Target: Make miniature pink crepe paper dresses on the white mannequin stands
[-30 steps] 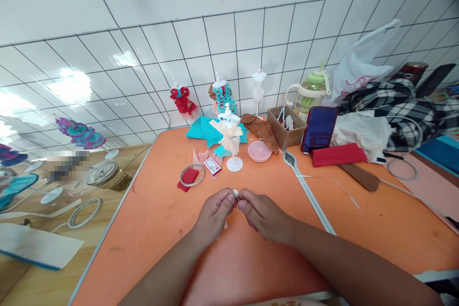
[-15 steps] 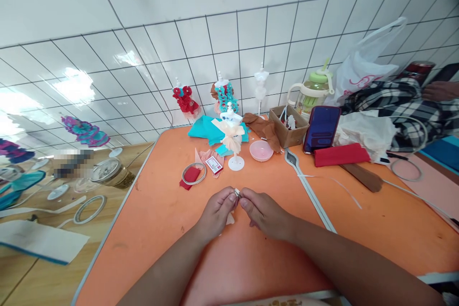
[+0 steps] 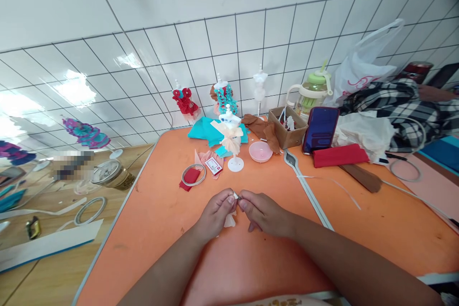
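Over the orange table [image 3: 150, 248], my left hand [image 3: 218, 214] is closed in a pinch on a small cream-coloured piece of cloth [image 3: 230, 221]. Part of the cloth hangs below the fingers, and a pale tip shows between finger and thumb. Close against it, my right hand [image 3: 264, 214] pinches too, with a tiny dark thing barely showing at the fingertips. Beyond my hands stands a mini dress form [image 3: 235, 164] on a white round base, wrapped in cream cloth. A roll of narrow tape [image 3: 184, 180] lies on red cloth to the left.
Behind are a pink dish [image 3: 261, 152], a cardboard box [image 3: 292, 139], a propped phone [image 3: 320, 130] and a green-lidded bottle [image 3: 315, 88]. Several dressed mini forms stand along the tiled wall. Red cloth [image 3: 340, 155] lies right; a glass jar [image 3: 111, 174] stands on the wooden table at left.
My hands stay together and have shifted slightly, with more of the cream cloth showing below the left fingers. On the wooden table at left, a pale sheet has moved and a small yellowish object now shows.
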`<state>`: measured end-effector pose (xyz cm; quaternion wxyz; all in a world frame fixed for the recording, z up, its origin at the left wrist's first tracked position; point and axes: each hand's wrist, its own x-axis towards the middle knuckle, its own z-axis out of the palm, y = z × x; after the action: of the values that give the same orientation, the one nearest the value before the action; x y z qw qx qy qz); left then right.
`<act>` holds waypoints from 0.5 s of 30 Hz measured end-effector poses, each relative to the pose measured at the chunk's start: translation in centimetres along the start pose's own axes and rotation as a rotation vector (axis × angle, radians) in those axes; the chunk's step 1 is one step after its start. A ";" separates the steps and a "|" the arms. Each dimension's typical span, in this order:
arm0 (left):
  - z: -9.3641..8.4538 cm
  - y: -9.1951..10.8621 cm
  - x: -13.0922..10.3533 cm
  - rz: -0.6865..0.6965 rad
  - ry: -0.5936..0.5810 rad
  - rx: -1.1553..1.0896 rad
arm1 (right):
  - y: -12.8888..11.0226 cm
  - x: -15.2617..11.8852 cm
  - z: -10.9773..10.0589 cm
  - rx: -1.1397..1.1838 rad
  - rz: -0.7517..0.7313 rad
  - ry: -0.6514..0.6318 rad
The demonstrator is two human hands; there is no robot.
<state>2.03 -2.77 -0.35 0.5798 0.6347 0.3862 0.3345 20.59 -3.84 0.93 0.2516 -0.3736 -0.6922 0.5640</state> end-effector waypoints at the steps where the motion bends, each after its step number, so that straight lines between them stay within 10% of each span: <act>1: 0.0 0.2 0.0 -0.012 -0.004 0.012 | 0.0 -0.1 0.0 0.019 0.009 -0.006; 15: 0.4 0.5 0.0 -0.006 0.087 0.080 | -1.1 -0.4 0.7 -0.030 0.011 0.063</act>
<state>2.39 -2.98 0.07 0.5377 0.6410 0.4261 0.3442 20.09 -4.67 1.82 0.2645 -0.3986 -0.6904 0.5427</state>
